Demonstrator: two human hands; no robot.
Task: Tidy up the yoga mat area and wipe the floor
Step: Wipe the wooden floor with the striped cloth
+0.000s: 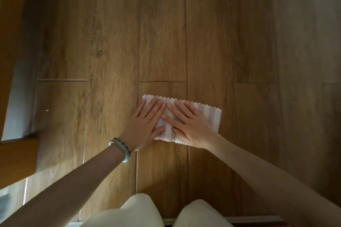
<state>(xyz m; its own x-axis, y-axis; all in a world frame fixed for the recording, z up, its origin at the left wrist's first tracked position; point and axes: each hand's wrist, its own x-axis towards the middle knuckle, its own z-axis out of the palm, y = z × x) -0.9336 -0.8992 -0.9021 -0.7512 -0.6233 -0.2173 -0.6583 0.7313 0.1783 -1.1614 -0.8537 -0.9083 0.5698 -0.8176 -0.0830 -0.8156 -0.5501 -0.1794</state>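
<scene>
A folded cloth (212, 116), white with pale purple stripes and zigzag edges, lies flat on the wooden plank floor (110, 57) just right of centre. My left hand (145, 127) rests palm down on the cloth's left end, fingers spread and partly on the floor. My right hand (191, 127) lies flat on the cloth's middle, fingers pointing up-left, fingertips close to those of the left hand. Neither hand curls around the cloth. No yoga mat is clearly in view.
My knees (140, 212) in light trousers are at the bottom edge. Orange-brown wooden furniture (13, 42) stands along the left side, with a pale wall strip beside it. A dark strip (258, 219) runs along the bottom right. Two bracelets (120, 150) sit on my left wrist.
</scene>
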